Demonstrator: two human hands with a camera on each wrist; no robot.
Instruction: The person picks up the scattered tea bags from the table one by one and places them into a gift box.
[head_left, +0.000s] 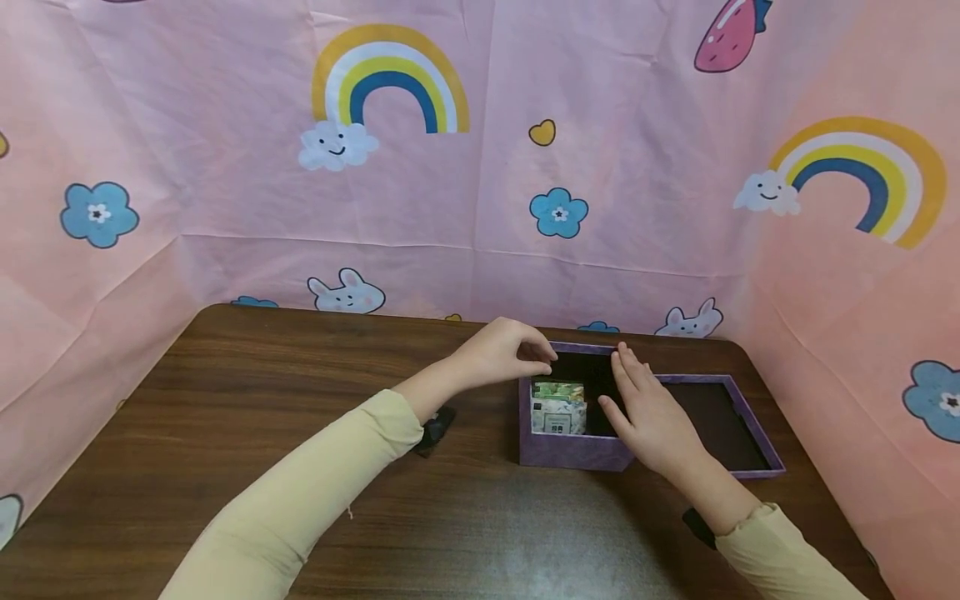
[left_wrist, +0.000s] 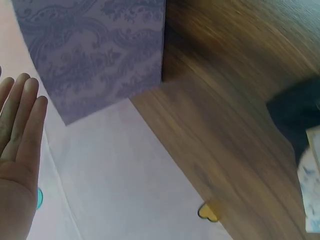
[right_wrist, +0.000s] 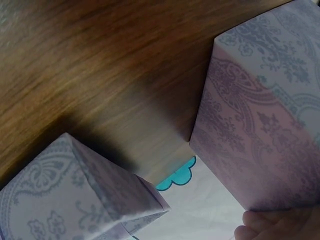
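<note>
A purple patterned box (head_left: 573,452) stands uncovered on the table. Inside at its left, printed flat packets (head_left: 558,417), one greenish and one pale, stand upright. My left hand (head_left: 506,354) hovers at the box's back left corner, thumb and forefinger bent with a gap between them. In the left wrist view its palm (left_wrist: 17,165) shows with the other fingers fairly straight, beside the box's wall (left_wrist: 100,60). My right hand (head_left: 652,417) rests with extended fingers along the box's right edge. In the right wrist view only its fingertips (right_wrist: 280,225) show against the box side (right_wrist: 250,130).
Right of the box lies its purple lid (head_left: 776,467), dark inside up. Part of a pale printed card (left_wrist: 312,175) and a dark shape (left_wrist: 297,112) are cut off in the left wrist view. The brown table (head_left: 247,400) meets a pink patterned cloth (head_left: 465,192) behind.
</note>
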